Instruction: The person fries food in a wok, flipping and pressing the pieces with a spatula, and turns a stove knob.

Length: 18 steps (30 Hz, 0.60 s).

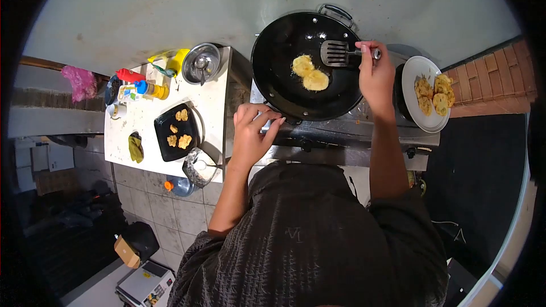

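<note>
The pan (pixel 278 82) rests on the stove (pixel 358 142), its far rim near the wall and one loop handle (pixel 336 12) at that rim. Two pale yellow pieces of batter (pixel 310 73) lie in the pan, touching each other, slightly left of its centre. The right hand (pixel 375 77) is closed around the handle of a slotted spatula (pixel 335 54); the blade is positioned above the pan, just beside the batter on its far right side. The left hand (pixel 254 133) is located at the near-left rim of the pan, fingers bent and close together; whether they grip the rim cannot be determined. A white plate (pixel 418 69) stands right of the pan, with browned pieces (pixel 441 104) towards its right and near edges. On the table (pixel 215 99) to the left, a metal bowl (pixel 211 52) containing a spoon (pixel 201 65) occupies the far right corner. A black tray (pixel 162 137) holding further browned pieces (pixel 184 141) sits between this bowl and the table's near edge.
</note>
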Motion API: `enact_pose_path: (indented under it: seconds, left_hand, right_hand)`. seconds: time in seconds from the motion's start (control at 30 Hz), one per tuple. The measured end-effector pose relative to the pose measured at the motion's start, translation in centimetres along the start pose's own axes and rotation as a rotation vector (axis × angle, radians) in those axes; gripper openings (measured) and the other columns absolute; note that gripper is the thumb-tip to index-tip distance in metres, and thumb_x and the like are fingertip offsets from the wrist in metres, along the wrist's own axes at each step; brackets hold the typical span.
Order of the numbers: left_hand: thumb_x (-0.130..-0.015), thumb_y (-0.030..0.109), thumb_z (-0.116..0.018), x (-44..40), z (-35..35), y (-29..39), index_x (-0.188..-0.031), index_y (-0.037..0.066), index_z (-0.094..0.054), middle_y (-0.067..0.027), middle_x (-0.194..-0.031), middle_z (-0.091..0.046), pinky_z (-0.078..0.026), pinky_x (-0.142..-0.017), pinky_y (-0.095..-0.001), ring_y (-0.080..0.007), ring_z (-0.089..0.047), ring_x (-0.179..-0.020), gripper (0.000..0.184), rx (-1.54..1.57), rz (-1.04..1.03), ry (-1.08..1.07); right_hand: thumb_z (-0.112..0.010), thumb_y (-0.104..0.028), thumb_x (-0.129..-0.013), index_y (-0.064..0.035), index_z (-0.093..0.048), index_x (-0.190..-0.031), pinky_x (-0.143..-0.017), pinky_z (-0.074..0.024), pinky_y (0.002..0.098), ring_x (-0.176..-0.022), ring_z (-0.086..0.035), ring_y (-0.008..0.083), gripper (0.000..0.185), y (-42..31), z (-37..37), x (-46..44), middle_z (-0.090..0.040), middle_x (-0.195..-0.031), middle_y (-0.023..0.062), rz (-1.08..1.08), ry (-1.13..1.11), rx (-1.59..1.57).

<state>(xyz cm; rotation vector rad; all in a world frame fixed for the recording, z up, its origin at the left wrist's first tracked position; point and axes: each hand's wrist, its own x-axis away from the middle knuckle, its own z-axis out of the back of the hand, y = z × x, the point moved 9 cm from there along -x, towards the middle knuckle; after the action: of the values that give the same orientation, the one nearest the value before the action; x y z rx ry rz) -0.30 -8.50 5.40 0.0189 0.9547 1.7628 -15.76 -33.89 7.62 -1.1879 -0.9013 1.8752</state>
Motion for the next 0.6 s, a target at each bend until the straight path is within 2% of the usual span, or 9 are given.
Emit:
enact_pose_path:
  seconds: [0.07, 0.17, 0.3, 0.37, 0.4, 0.6]
  left_hand:
    - [-0.074, 0.007, -0.078, 0.0, 0.3, 0.0, -0.086, 0.005, -0.072, -0.0071, -0.092, -0.062, -0.041, -0.084, -0.037, -0.0266, -0.055, -0.093, 0.013, -0.002, 0.009, 0.01]
    - [-0.074, 0.008, -0.077, -0.1, 0.6, -0.3, -0.088, 0.006, -0.072, -0.0075, -0.095, -0.061, -0.04, -0.085, -0.0369, -0.027, -0.054, -0.096, 0.015, -0.019, 0.018, 0.005]
    - [-0.074, 0.008, -0.077, -0.2, 0.7, -0.6, -0.088, 0.006, -0.073, -0.0077, -0.096, -0.061, -0.04, -0.086, -0.0371, -0.0273, -0.054, -0.096, 0.015, -0.024, 0.006, 0.016]
    - [-0.075, 0.008, -0.077, -0.2, 0.8, -0.7, -0.089, 0.006, -0.073, -0.0077, -0.096, -0.061, -0.04, -0.086, -0.0371, -0.0273, -0.054, -0.096, 0.015, -0.023, 0.008, 0.019]
    - [-0.075, 0.009, -0.077, -0.2, 0.9, -0.7, -0.089, 0.006, -0.073, -0.0077, -0.096, -0.061, -0.04, -0.086, -0.0372, -0.0272, -0.054, -0.096, 0.014, -0.019, 0.005, 0.026]
    - [-0.076, 0.009, -0.076, -0.6, 1.0, -0.6, -0.089, 0.007, -0.073, -0.0077, -0.097, -0.061, -0.04, -0.086, -0.0371, -0.0269, -0.054, -0.096, 0.013, 0.007, -0.003, 0.043]
  right_hand:
    - [-0.058, -0.018, -0.097, -0.0024, -0.06, -0.101, -0.06, -0.0474, 0.0292, -0.061, -0.061, 0.0176, 0.017, -0.5, 0.2, -0.4, -0.071, -0.084, 0.0109, 0.023, -0.043, 0.097]
    - [-0.058, -0.018, -0.097, -0.0028, -0.061, -0.101, -0.057, -0.0457, 0.0288, -0.056, -0.057, 0.015, 0.016, -2.0, 0.7, -0.7, -0.07, -0.079, 0.0093, 0.022, -0.063, 0.04]
    - [-0.057, -0.018, -0.097, -0.0036, -0.062, -0.102, -0.056, -0.0451, 0.0281, -0.057, -0.056, 0.0127, 0.016, -3.2, 0.4, 0.9, -0.067, -0.073, 0.0073, 0.026, -0.115, 0.002]
    - [-0.056, -0.016, -0.097, -0.004, -0.062, -0.104, -0.057, -0.0448, 0.027, -0.058, -0.056, 0.0115, 0.015, -2.3, -0.6, 2.1, -0.065, -0.071, 0.005, -0.129, -0.244, 0.048]
    - [-0.056, -0.016, -0.097, -0.004, -0.062, -0.104, -0.057, -0.0448, 0.027, -0.058, -0.056, 0.0115, 0.015, -2.1, -0.7, 2.4, -0.065, -0.071, 0.005, -0.127, -0.247, 0.049]
    - [-0.056, -0.014, -0.098, -0.0045, -0.062, -0.107, -0.062, -0.048, 0.0261, -0.065, -0.059, 0.0107, 0.014, -1.6, -0.5, 3.3, -0.069, -0.088, 0.0057, -0.053, -0.175, -0.021]
